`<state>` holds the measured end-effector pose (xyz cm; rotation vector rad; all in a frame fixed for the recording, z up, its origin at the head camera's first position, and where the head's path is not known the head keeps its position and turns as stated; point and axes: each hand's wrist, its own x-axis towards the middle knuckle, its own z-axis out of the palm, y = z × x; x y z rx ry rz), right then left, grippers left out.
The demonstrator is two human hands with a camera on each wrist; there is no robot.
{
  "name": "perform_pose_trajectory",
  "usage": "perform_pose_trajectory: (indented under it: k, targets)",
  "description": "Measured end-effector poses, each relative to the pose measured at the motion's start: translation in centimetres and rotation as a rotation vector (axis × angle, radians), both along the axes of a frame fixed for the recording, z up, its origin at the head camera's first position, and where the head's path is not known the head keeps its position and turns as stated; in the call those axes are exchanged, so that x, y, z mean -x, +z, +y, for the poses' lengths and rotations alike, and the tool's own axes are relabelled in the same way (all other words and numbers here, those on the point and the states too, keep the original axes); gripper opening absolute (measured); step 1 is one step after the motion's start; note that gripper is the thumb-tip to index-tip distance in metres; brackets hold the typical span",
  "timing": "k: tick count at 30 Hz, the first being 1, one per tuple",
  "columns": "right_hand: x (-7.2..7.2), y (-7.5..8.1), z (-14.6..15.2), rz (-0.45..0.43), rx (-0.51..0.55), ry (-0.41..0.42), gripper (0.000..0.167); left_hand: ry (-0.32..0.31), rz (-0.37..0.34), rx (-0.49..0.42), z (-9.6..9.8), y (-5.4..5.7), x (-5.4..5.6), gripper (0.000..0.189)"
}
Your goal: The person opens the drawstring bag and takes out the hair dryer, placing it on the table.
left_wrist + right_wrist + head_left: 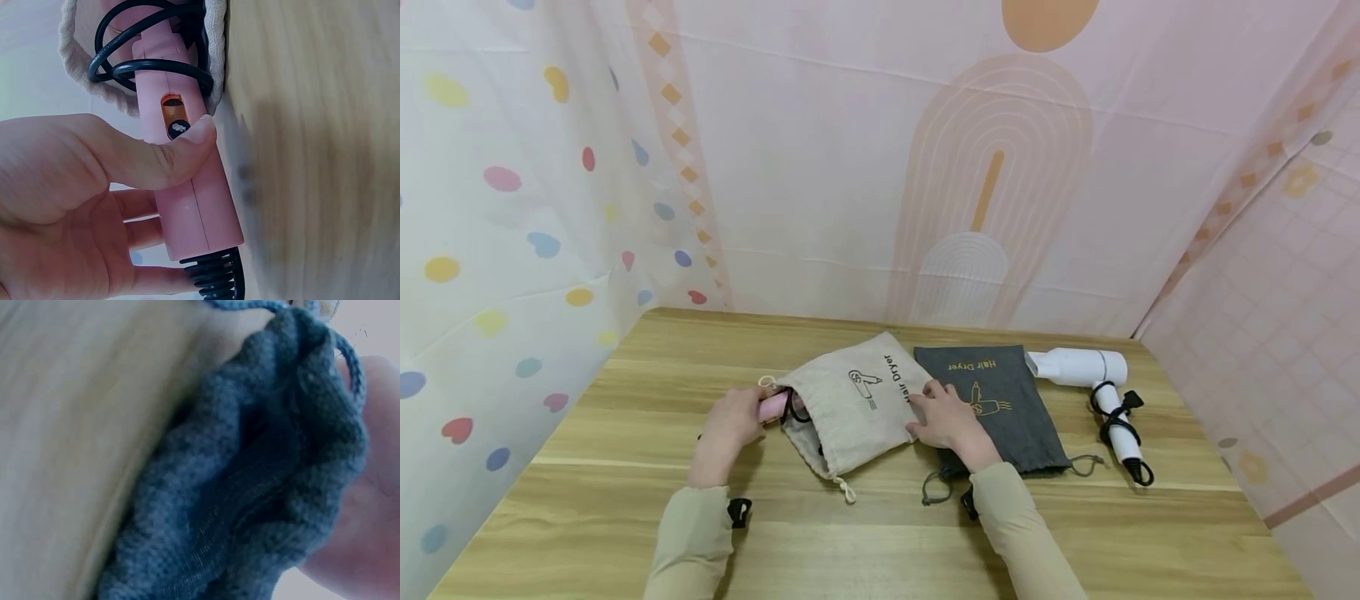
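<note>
A pink hair dryer [181, 212] lies partly inside a beige drawstring pouch [861, 400] printed "Hair Dryer". My left hand [737, 421] grips its handle just outside the pouch mouth, the thumb across the front below a small switch. A black cord loops round the dryer [165, 65] at the opening; the part deeper in the pouch is hidden. At the pouch's other end, my right hand [951, 417] rests its spread thumb and fingertips on the fabric. The right forearm crosses over a dark grey drawstring pouch [1018, 433], whose gathered mouth [250, 475] fills the right wrist view.
A white hair dryer [1078, 367] with a black cord wound round its handle lies at the right of the wooden table [647, 375]. Grey drawstring loops [936, 492] stick out from the dark pouch. A patterned curtain [820, 167] stands behind the table.
</note>
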<state>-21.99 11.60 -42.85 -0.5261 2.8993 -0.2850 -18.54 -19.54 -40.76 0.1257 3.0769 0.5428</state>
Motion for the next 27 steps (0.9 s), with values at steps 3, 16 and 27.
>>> perform_pose_trajectory:
  k: [3,16,27]
  targets:
    - [0.1,-0.1,-0.1,0.003,-0.003,0.004,0.047,-0.005,-0.004,0.022,-0.3,0.1,-0.1,0.031]
    - [0.1,0.0,0.1,0.012,-0.017,0.010,0.047,-0.076,-0.068,0.057,0.1,-0.2,0.3,0.047]
    - [0.1,0.0,0.0,0.008,-0.007,0.010,0.047,-0.102,0.025,0.018,0.3,-0.7,0.8,0.038]
